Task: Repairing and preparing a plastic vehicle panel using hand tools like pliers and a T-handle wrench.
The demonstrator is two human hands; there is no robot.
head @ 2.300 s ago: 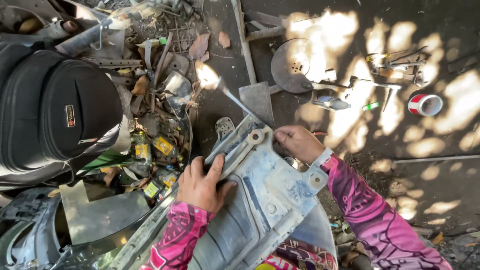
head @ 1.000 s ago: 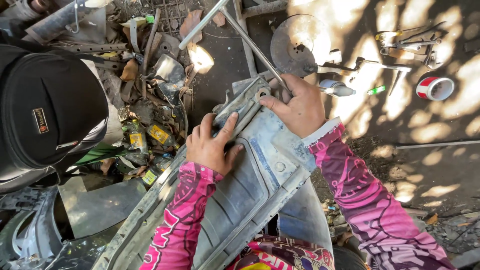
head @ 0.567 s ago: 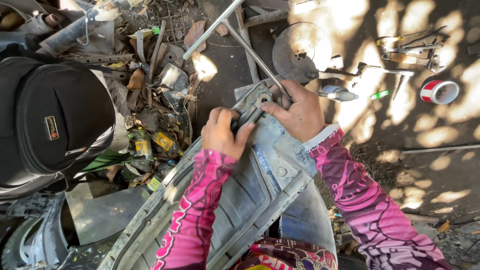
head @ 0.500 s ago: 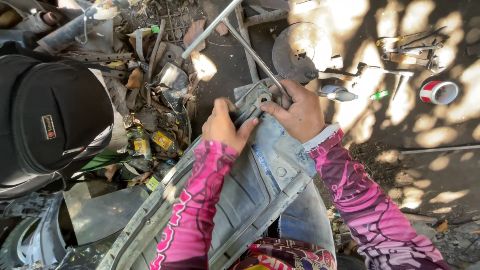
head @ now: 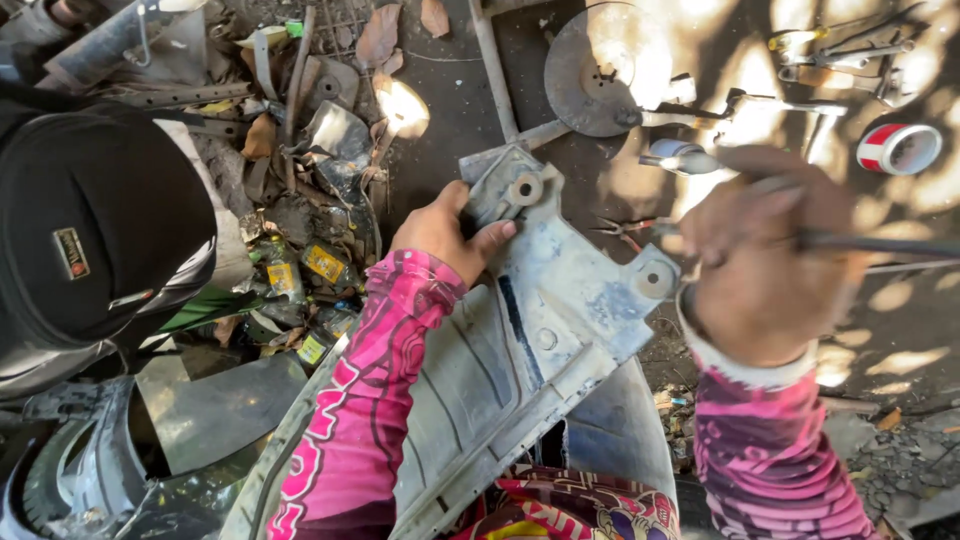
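Your fingers are busy on both sides in the head view: the left hand (head: 440,232) is clamped over the upper edge of the grey plastic panel (head: 520,340), fingertips wrapped beside its round mounting boss (head: 525,188), while the right hand (head: 765,265) is clenched around a thin metal rod (head: 880,245) raised above the ground and blurred, its end running off the right edge of the frame.

The panel rests across your lap, just over the dark ground. Its long axis runs on a diagonal — from lower left near your sleeve up to the right — with the narrower, bracketed end pointing away from you toward the round metal disc (head: 600,70).

What could go wrong, as I judge it: only one hand steadies the panel, so it may twist or slide off your lap into the scrap pile (head: 310,180) on the left. The raised rod could also swing down onto your left knuckles, or snag the pliers (head: 625,228) lying just beyond the panel's edge.
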